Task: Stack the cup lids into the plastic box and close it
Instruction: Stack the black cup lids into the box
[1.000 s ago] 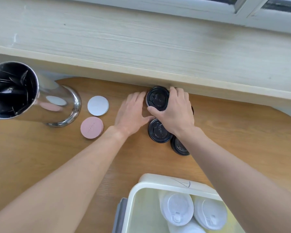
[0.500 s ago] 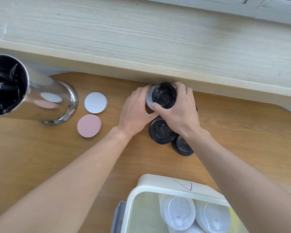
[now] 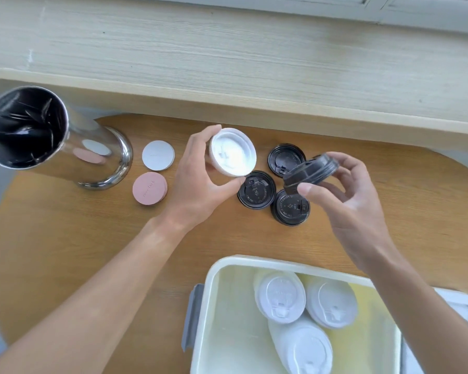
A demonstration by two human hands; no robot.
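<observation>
My left hand [image 3: 197, 182] holds a small stack of white cup lids [image 3: 233, 152], tilted so the underside faces me. My right hand [image 3: 346, 201] grips a stack of black cup lids [image 3: 310, 171] edge-on above the table. Three black lids lie flat on the wooden table: one at the back [image 3: 286, 159], one in the middle [image 3: 256, 189], one in front [image 3: 290, 207]. The open plastic box [image 3: 219, 279] sits at the near edge with three stacks of white lids [image 3: 280, 296] inside.
A shiny metal bin [image 3: 46, 139] lined with a black bag stands at the left. A grey coaster [image 3: 158, 155] and a pink coaster [image 3: 149, 188] lie beside it. A pale wooden ledge [image 3: 227, 55] runs along the back. The box cover [image 3: 459, 306] lies at the right.
Both hands lifted off the table and drew apart. The black lids separated from the white ones, which the left hand turned underside up. A black lid at the back is now uncovered.
</observation>
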